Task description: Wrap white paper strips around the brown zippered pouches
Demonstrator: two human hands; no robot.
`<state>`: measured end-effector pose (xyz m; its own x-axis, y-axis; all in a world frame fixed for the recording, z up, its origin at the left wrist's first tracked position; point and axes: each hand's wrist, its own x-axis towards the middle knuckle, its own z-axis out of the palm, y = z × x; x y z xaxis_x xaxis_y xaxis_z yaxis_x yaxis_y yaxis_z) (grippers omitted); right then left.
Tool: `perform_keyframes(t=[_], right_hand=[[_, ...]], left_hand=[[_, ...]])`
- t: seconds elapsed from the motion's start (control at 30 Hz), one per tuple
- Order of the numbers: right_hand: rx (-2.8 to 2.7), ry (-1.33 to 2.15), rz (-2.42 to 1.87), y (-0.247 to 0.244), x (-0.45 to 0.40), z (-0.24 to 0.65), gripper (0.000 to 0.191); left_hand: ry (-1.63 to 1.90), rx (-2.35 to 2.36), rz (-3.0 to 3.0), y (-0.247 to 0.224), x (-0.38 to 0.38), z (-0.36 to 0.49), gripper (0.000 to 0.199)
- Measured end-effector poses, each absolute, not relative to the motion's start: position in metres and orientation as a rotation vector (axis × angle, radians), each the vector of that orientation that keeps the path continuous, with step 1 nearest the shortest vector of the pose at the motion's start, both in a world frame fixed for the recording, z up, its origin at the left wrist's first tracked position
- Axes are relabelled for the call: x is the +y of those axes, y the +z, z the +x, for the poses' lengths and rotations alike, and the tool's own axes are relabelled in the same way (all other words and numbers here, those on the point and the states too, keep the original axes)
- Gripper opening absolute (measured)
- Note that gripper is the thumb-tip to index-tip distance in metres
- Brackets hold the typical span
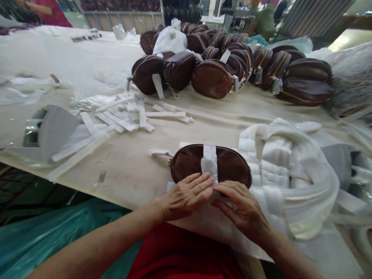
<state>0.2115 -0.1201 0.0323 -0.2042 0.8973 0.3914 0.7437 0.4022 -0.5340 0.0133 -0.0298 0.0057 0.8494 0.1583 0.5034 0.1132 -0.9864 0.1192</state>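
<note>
A dark brown oval bag (232, 164) lies in front of me at the table's near edge, a white strip (209, 164) wrapped over its middle. My left hand (188, 195) rests on the bag's near side, fingers stretched out together and the tips on the strip's lower part. From the right, my right hand (242, 205) meets it there, thumb and fingers pinched at the strip's near end, which they partly hide. A white-wrapped zipper pull (159, 152) sticks out at the bag's left end.
Many brown bags (212, 79) stand in rows at the back. Loose white strips (119, 114) and a tape dispenser (48, 131) lie left. White padding rolls (279, 155) and another dispenser (341, 162) sit right. A person's sleeve (54, 11) shows at the far left.
</note>
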Motion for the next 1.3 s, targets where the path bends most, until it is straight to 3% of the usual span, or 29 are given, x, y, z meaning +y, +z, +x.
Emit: perform_keyframes(t=[0.17,0.43,0.7,1.0,1.3], right_hand=[[-2.042,0.355,-1.349,0.035,-0.118,0.219,0.018],[-1.987,0.268,-1.328,0.026,-0.115,0.217,0.017],[-1.947,0.168,-1.345,0.02,-0.117,0.212,0.013],[-1.864,0.105,-1.377,0.014,-0.116,0.205,0.011],[-1.978,0.122,-1.327,0.015,-0.161,0.211,0.039]], left_hand=[[0.85,0.185,2.907,0.004,-0.03,0.013,0.021],[0.658,0.146,2.728,0.018,-0.028,0.012,0.037],[0.896,0.433,2.622,0.015,-0.041,0.031,0.012],[0.816,0.578,2.609,0.018,-0.043,0.038,0.019],[0.863,0.54,2.726,0.014,-0.046,0.039,0.019]])
